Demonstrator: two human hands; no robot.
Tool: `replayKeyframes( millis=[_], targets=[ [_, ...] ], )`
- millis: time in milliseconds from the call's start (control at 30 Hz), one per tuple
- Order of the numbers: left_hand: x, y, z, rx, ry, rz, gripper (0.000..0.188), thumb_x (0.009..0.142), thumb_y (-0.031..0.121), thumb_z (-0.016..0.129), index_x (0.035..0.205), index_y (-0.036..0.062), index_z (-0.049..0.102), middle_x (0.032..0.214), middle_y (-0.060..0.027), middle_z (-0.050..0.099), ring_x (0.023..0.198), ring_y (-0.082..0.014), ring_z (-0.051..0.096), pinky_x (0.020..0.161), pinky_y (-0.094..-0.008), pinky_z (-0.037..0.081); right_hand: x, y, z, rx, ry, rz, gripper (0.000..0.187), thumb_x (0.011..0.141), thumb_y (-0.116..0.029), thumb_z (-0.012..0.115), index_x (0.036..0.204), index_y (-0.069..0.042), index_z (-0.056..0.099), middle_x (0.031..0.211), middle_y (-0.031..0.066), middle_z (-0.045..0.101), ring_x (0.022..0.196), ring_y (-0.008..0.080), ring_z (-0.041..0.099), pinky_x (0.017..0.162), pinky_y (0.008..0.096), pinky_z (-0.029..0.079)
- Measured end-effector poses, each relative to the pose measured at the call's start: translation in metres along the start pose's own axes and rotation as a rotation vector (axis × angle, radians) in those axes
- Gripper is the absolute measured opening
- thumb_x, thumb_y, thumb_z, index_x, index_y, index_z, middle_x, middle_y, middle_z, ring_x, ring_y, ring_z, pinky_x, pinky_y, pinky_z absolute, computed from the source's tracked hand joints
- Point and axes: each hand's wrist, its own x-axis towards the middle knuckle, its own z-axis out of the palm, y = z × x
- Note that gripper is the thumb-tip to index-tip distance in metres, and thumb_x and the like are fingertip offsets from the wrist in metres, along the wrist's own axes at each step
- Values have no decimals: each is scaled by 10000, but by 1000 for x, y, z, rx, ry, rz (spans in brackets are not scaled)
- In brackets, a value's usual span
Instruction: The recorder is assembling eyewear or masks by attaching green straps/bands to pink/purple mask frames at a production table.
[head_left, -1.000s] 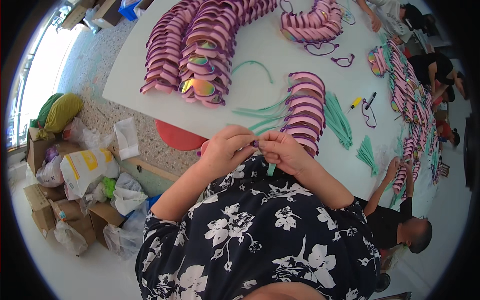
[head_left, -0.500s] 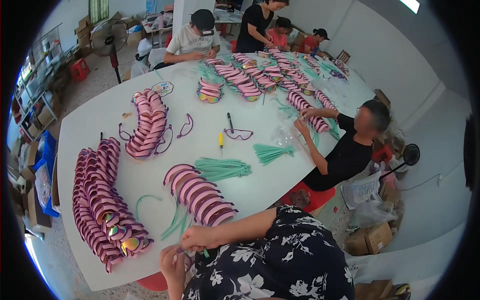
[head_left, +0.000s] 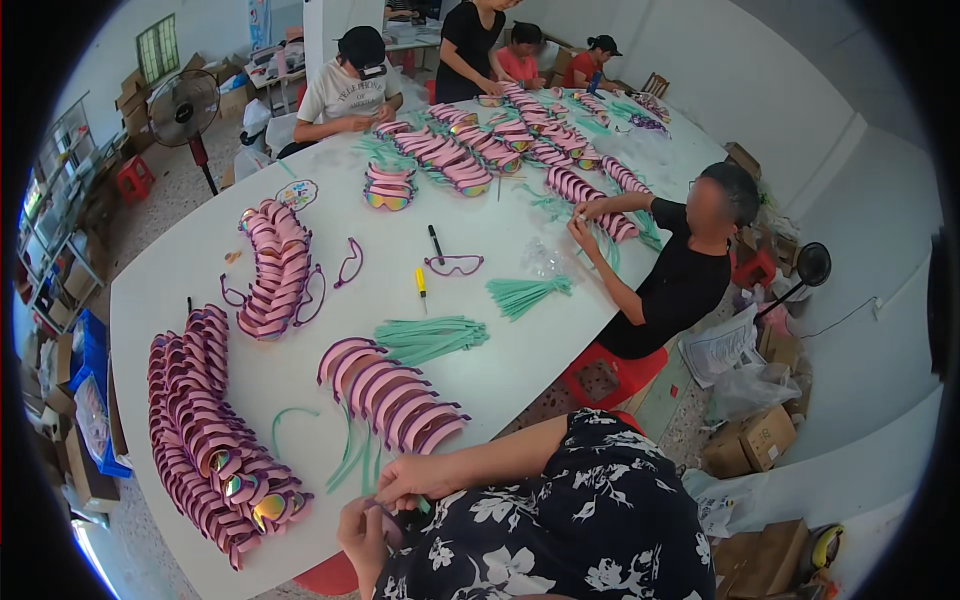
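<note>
At the table's near edge, my two hands work close together. My left hand (head_left: 362, 532) is closed round a pair of pink and purple goggles (head_left: 392, 530), mostly hidden by my fingers. My right hand (head_left: 408, 480) pinches at the goggles' side, where a short bit of green strap (head_left: 423, 505) shows below the fingers. Just beyond lie loose green straps (head_left: 350, 455) and a row of pink goggles with purple frames (head_left: 392, 395). A bundle of green straps (head_left: 430, 338) rests behind that row.
Stacked goggles (head_left: 215, 430) fill the table's left side, with another stack (head_left: 272, 270) farther back. A yellow-handled screwdriver (head_left: 421, 284), a black pen (head_left: 436, 243) and a purple frame (head_left: 455, 265) lie mid-table. A co-worker (head_left: 670, 260) sits at the right; several others work at the far end.
The whole view has shifted slightly, so the table and co-workers sit farther left. My hands stay together on the goggles, with the fingers drawn a little closer.
</note>
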Motion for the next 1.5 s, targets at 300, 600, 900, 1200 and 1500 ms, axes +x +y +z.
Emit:
replayKeyframes(
  millis=[300, 600, 900, 1200, 1500],
  targets=[
    [-11, -39, 5, -48, 140, -45, 154, 892, 7, 617, 1034, -43, 652, 936, -74, 674, 827, -111, 607, 760, -244, 489, -10, -10, 7, 35, 92, 72, 115, 841, -114, 673, 858, -3, 646, 746, 69, 656, 591, 103, 597, 533, 209, 477],
    [-16, -14, 2, 377, 232, 273, 251, 806, 63, 718, 1049, 14, 679, 1052, -156, 696, 890, -255, 696, 775, -323, 540, -2, -11, 16, 89, 31, 239, 162, 898, -174, 627, 898, -17, 586, 760, 14, 555, 494, 34, 382, 451, 193, 293],
    [-32, -24, -2, 401, 285, 384, 235, 791, 66, 726, 1013, 5, 679, 1027, -162, 697, 862, -278, 699, 718, -327, 559, 7, -1, 12, 183, -103, 394, 117, 901, -122, 635, 941, -15, 608, 724, -4, 532, 503, 22, 376, 459, 180, 286],
    [-35, -26, 2, 198, 304, 89, 360, 834, 58, 692, 1192, 54, 646, 1075, -103, 688, 811, -136, 639, 738, -249, 499, 14, -4, 25, 129, 22, 308, 164, 922, -121, 627, 1033, -2, 644, 865, 42, 634, 742, 87, 568, 631, 225, 430],
    [-27, -25, 0, 170, 273, 81, 327, 870, 90, 660, 1193, 48, 627, 977, -107, 664, 830, -190, 618, 757, -296, 492, 16, -7, 25, -28, 69, 253, 222, 911, -132, 638, 1044, 45, 655, 818, 20, 613, 654, 86, 551, 597, 211, 447]
  ],
)
